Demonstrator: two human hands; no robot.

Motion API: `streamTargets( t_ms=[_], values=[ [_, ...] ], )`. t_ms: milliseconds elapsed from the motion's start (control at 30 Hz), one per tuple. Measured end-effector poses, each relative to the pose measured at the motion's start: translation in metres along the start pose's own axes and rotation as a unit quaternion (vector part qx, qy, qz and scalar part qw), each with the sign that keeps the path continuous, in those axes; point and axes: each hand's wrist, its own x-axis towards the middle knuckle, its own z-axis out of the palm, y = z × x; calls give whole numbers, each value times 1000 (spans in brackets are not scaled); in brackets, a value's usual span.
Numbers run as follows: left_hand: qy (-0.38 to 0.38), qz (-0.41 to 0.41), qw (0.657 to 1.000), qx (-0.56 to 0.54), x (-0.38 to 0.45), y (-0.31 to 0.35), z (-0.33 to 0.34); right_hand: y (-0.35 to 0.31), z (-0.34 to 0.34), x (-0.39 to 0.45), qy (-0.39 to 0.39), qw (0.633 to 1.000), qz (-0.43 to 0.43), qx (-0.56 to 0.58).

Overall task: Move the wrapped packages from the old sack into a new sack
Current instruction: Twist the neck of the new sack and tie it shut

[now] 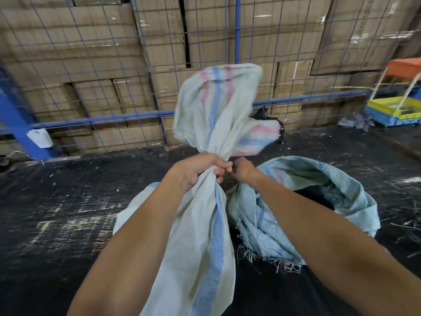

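Observation:
A pale woven sack [202, 236] with blue and pink stripes stands in front of me, its neck bunched tight. My left hand [200, 169] is clenched around that neck, and the loose top of the sack flares upward above the fist. My right hand [242, 171] is closed right beside it at the neck; what its fingers pinch is hidden. To the right lies a light blue woven sack [319, 201] with a frayed edge, its mouth open and dark inside. No wrapped packages show.
The floor [68, 213] is black and scuffed with white scraps. Behind stands a blue wire-mesh fence [102, 119] with stacked cardboard boxes [91, 65] behind it. A yellow and blue cart [396, 110] sits at far right, with dark rags near it.

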Motion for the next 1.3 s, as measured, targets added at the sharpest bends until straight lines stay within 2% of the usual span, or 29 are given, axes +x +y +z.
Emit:
streamTargets(
  t_ms=[33,67,133,233,300,367,433,533,600,700,833,933,1000,1100,1300],
  values=[
    [-27,-5,999,23,0,1,6,-9,7,-6,-44,989,30,138],
    [-57,-13,997,41,0,4,11,-13,8,-5,-66,973,41,218],
    [-100,-35,993,47,-4,4,14,-19,7,-7,-72,955,30,287],
    [-108,-40,993,16,-10,4,13,-30,-4,-7,-97,926,2,364],
    [-91,-32,995,-32,-10,2,14,-35,-3,-1,-144,922,-22,358],
    [-59,-24,995,-78,-8,-4,14,-26,2,15,-136,923,-18,359],
    [-25,-23,991,-131,-2,-10,12,-23,3,15,-102,936,-25,337],
    [15,-20,974,-225,7,-15,11,-25,0,5,-101,949,-13,300],
    [37,-8,971,-236,10,-16,14,-25,-4,3,-123,948,-19,293],
    [94,10,974,-207,15,-14,18,-25,-10,3,-141,958,-32,246],
    [196,30,967,-157,23,-8,19,-16,-9,5,-93,970,-9,227],
    [328,56,939,-91,41,-11,5,-13,1,-10,-68,974,16,215],
    [386,55,921,-17,49,-15,-3,-8,8,-18,-74,978,16,195],
    [431,46,900,49,40,-17,5,-8,9,-22,-109,989,7,103],
    [479,64,863,146,50,-22,15,-42,-41,-46,-92,991,-66,-72]
  ],
)
